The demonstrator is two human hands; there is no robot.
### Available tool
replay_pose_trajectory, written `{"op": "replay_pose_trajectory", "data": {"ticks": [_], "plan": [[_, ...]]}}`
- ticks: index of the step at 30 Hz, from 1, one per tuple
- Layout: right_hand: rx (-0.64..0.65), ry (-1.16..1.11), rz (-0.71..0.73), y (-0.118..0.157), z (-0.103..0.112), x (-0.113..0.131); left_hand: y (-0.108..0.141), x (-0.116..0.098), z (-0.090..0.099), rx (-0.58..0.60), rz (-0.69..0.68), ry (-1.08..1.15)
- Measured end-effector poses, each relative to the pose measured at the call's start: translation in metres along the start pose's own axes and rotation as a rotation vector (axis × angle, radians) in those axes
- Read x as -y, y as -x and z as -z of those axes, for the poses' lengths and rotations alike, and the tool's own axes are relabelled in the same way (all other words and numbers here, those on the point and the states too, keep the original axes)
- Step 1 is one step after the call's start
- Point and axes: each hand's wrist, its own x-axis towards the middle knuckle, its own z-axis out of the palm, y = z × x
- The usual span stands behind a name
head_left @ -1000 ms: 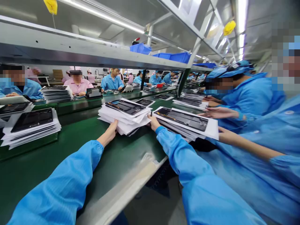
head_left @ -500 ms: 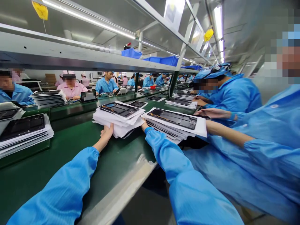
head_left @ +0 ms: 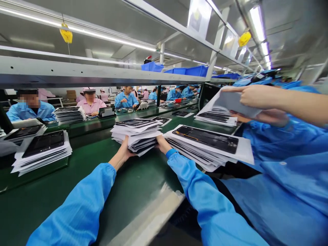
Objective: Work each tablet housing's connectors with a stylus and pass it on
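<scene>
Both my hands grip a stack of dark flat panels interleaved with white sheets (head_left: 135,135) from its two sides, above the green bench top (head_left: 77,194). My left hand (head_left: 123,152) holds the near left edge, and my right hand (head_left: 162,144) holds the right edge. Just right of my right hand lies a larger pile of black panels on white sheets (head_left: 207,145), apart from my fingers. A co-worker's hands (head_left: 256,102) lift a white sheet at the upper right.
Another pile of panels on sheets (head_left: 42,152) lies on the bench at left. Co-workers in blue and pink smocks sit along the line. A white shelf with blue bins (head_left: 152,66) runs overhead. The bench's pale front edge (head_left: 151,218) lies below my arms.
My hands have drawn closer together, and the stack between them now looks tighter, with fewer loose sheet edges. The co-worker's hands have risen at the right, lifting a white sheet. The camera view has shifted.
</scene>
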Motion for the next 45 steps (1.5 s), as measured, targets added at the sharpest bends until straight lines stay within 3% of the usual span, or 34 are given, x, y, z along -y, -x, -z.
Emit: {"op": "replay_pose_trajectory", "data": {"ticks": [6, 12, 17, 21, 25, 27, 30, 34, 37, 41, 45], "plan": [[0.022, -0.086, -0.113, 0.011, 0.002, -0.006, 0.000, 0.013, -0.004, -0.126, -0.096, 0.096], [0.108, -0.134, -0.085, 0.041, -0.006, -0.008, 0.018, 0.019, 0.001, -0.248, -0.232, 0.144], [0.234, -0.156, -0.079, 0.075, -0.029, -0.019, 0.069, 0.013, 0.036, -0.289, -0.349, 0.091], [0.340, -0.136, -0.071, 0.107, -0.063, -0.035, 0.128, 0.003, 0.073, -0.333, -0.384, -0.015], [0.371, -0.049, -0.010, 0.125, -0.094, -0.040, 0.166, -0.007, 0.092, -0.380, -0.394, -0.185], [0.344, 0.032, 0.044, 0.124, -0.097, -0.035, 0.175, -0.013, 0.096, -0.404, -0.387, -0.301], [0.224, 0.189, 0.155, 0.115, -0.080, -0.018, 0.191, -0.023, 0.103, -0.415, -0.362, -0.506], [-0.009, 0.364, 0.327, 0.117, -0.038, 0.009, 0.237, -0.028, 0.121, -0.366, -0.356, -0.784], [-0.073, 0.457, 0.505, 0.141, -0.025, 0.027, 0.284, -0.018, 0.131, -0.244, -0.381, -1.000], [0.086, 0.592, 0.792, 0.172, -0.052, 0.056, 0.328, 0.002, 0.127, 0.031, -0.404, -1.261], [0.326, 0.769, 0.982, 0.171, -0.097, 0.091, 0.337, 0.007, 0.115, 0.193, -0.426, -1.436]]}}
